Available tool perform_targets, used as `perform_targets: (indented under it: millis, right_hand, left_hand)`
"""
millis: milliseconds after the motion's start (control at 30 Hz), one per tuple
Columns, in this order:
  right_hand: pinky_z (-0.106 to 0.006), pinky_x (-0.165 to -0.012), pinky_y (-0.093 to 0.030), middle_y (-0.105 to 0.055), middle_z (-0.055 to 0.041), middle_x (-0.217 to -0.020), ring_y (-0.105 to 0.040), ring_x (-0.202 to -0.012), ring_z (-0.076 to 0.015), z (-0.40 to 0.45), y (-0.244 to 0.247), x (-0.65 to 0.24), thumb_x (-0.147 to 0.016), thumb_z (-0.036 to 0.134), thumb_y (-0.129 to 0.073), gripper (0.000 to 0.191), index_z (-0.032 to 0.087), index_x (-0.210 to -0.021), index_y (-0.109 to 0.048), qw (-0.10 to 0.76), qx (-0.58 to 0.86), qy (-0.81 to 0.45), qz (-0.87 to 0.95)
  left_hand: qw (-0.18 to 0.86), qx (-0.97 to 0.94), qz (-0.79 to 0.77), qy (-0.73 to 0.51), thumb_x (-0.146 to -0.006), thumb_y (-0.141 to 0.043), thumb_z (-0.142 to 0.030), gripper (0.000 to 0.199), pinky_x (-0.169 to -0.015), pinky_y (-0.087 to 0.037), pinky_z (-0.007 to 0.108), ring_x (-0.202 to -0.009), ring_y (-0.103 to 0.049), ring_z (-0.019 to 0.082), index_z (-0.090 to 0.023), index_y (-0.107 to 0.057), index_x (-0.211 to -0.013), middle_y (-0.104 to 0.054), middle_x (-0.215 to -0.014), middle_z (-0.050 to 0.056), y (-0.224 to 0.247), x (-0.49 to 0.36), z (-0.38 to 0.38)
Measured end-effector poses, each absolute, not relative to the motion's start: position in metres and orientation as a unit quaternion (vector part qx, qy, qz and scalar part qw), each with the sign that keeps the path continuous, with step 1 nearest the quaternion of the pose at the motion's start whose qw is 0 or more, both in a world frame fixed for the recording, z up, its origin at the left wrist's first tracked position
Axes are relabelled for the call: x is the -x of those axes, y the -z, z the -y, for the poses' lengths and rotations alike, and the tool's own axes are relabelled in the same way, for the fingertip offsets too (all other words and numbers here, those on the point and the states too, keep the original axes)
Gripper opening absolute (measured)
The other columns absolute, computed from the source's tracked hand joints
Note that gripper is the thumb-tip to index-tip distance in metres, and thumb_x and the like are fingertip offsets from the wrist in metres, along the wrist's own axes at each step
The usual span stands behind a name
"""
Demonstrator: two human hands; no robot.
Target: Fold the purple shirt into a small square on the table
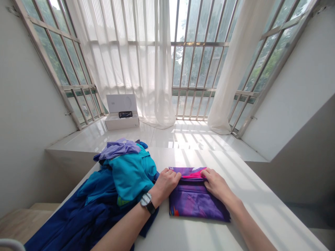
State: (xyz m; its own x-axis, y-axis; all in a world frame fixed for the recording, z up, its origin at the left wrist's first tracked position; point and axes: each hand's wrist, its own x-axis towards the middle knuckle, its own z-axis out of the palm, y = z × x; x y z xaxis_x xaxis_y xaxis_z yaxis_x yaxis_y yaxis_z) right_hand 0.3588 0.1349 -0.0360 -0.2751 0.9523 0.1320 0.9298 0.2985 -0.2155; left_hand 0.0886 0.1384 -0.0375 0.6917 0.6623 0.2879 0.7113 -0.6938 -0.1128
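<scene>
A purple garment (pixel 195 202) with pink and dark patches lies folded into a rough rectangle on the white table. My left hand (pixel 167 180) is closed on its upper left part, fingers curled over the cloth. At its upper right, my right hand (pixel 215 183) pinches the fabric near a bright pink strip. Between the hands runs a raised fold of cloth. A watch sits on my left wrist. Left of that hand, close to the forearm, is a heap of loose clothes, with a teal garment (pixel 133 170), a lilac garment (pixel 119 148) and a navy garment (pixel 86 209).
The white table (pixel 261 212) reaches a glossy window ledge (pixel 191 137). On the ledge stands an open white box (pixel 121 122) with a dark device in it. White curtains (pixel 164 87) hang before barred windows. Bars of sunlight and shadow fall across the tabletop.
</scene>
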Motion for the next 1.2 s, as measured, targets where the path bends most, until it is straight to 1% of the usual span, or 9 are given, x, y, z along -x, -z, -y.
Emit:
perform_targets:
  millis: [100, 267, 500, 733, 967, 1067, 1200]
  right_hand:
    - [-0.028, -0.081, -0.040, -0.064, -0.0053, -0.097, -0.057, -0.094, -0.0206, -0.134, 0.031, -0.360, -0.071, 0.005, -0.044, 0.030, 0.020, -0.090, -0.063, 0.132, 0.578, -0.050, 0.804]
    - [-0.026, -0.078, -0.042, -0.065, -0.0049, -0.094, -0.059, -0.091, -0.0202, -0.133, 0.028, -0.362, -0.070, 0.004, -0.044, 0.030, 0.021, -0.085, -0.064, 0.154, 0.573, -0.056, 0.803]
    - [-0.028, -0.077, -0.043, -0.065, -0.0062, -0.098, -0.061, -0.091, -0.0209, -0.133, 0.026, -0.367, -0.074, 0.006, -0.044, 0.029, 0.020, -0.090, -0.064, 0.147, 0.573, -0.068, 0.804]
    - [-0.029, -0.076, -0.045, -0.066, -0.0057, -0.096, -0.062, -0.088, -0.0208, -0.131, 0.023, -0.369, -0.073, 0.007, -0.047, 0.026, 0.022, -0.087, -0.065, 0.150, 0.580, -0.067, 0.798]
    - [-0.030, -0.074, -0.045, -0.067, -0.0071, -0.094, -0.063, -0.086, -0.0230, -0.133, 0.023, -0.371, -0.072, 0.009, -0.046, 0.026, 0.020, -0.085, -0.065, 0.162, 0.572, -0.079, 0.800]
    - [-0.031, -0.072, -0.044, -0.065, -0.0067, -0.091, -0.062, -0.084, -0.0234, -0.134, 0.025, -0.373, -0.070, 0.009, -0.045, 0.026, 0.021, -0.083, -0.063, 0.167, 0.574, -0.077, 0.798]
    - [-0.031, -0.070, -0.043, -0.063, -0.0064, -0.090, -0.061, -0.082, -0.0230, -0.135, 0.028, -0.375, -0.070, 0.008, -0.043, 0.025, 0.021, -0.082, -0.060, 0.167, 0.577, -0.071, 0.797]
  left_hand:
    - [0.105, 0.916, 0.375, 0.101, -0.100, -0.046, -0.010, 0.012, -0.078, -0.045, 0.035, -0.082, -0.061, 0.021, -0.019, -0.054, -0.097, -0.065, -0.088, 0.004, 0.038, -0.088, -0.139]
    - [0.101, 0.918, 0.367, 0.112, -0.099, -0.050, -0.012, 0.009, -0.081, -0.045, 0.035, -0.089, -0.060, 0.021, -0.019, -0.056, -0.098, -0.065, -0.098, 0.004, 0.036, -0.087, -0.139]
    - [0.100, 0.914, 0.372, 0.125, -0.099, -0.051, -0.012, 0.010, -0.080, -0.045, 0.034, -0.091, -0.060, 0.021, -0.019, -0.058, -0.101, -0.066, -0.101, 0.004, 0.035, -0.086, -0.139]
    - [0.115, 0.908, 0.375, 0.147, -0.099, -0.050, -0.015, 0.011, -0.075, -0.046, 0.035, -0.086, -0.061, 0.022, -0.019, -0.058, -0.092, -0.066, -0.094, 0.004, 0.040, -0.086, -0.140]
    - [0.100, 0.908, 0.379, 0.149, -0.101, -0.046, -0.016, 0.016, -0.072, -0.046, 0.035, -0.073, -0.061, 0.021, -0.019, -0.056, -0.089, -0.065, -0.081, 0.003, 0.042, -0.086, -0.141]
    - [0.100, 0.911, 0.375, 0.140, -0.100, -0.047, -0.015, 0.015, -0.073, -0.046, 0.036, -0.073, -0.062, 0.021, -0.018, -0.056, -0.089, -0.066, -0.083, 0.004, 0.043, -0.086, -0.141]
    - [0.098, 0.915, 0.369, 0.132, -0.099, -0.048, -0.015, 0.013, -0.076, -0.047, 0.036, -0.080, -0.062, 0.022, -0.019, -0.058, -0.091, -0.066, -0.088, 0.004, 0.044, -0.085, -0.141]
